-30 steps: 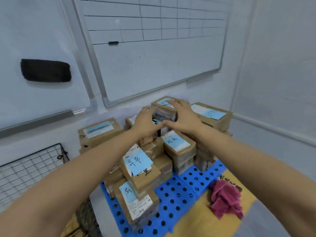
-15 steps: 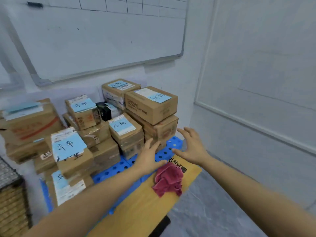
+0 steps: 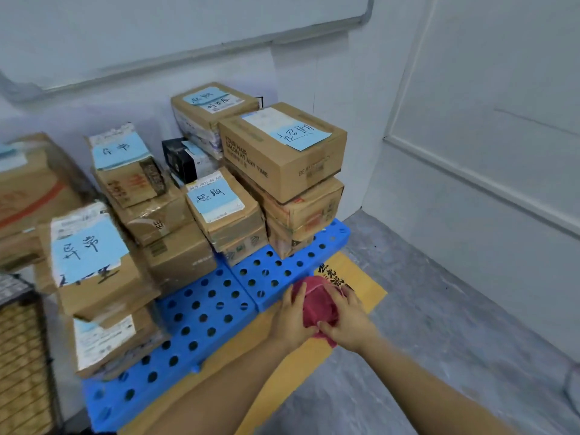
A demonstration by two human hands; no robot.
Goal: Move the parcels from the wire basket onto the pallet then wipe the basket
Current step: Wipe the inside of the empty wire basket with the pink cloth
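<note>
Head view: we see our left hand [image 3: 292, 321] and right hand [image 3: 349, 323] both gripping a red cloth [image 3: 317, 304] (bunched up) on a yellow floor sheet [image 3: 364, 293], beside the blue pallet [image 3: 238, 290] stacked with parcels [image 3: 282, 158]; the wire basket [image 3: 34, 298] sits far left.

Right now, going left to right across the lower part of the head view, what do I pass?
Wire basket → front parcel with the blue note → blue pallet → left hand → red cloth → right hand → grey floor.
</note>
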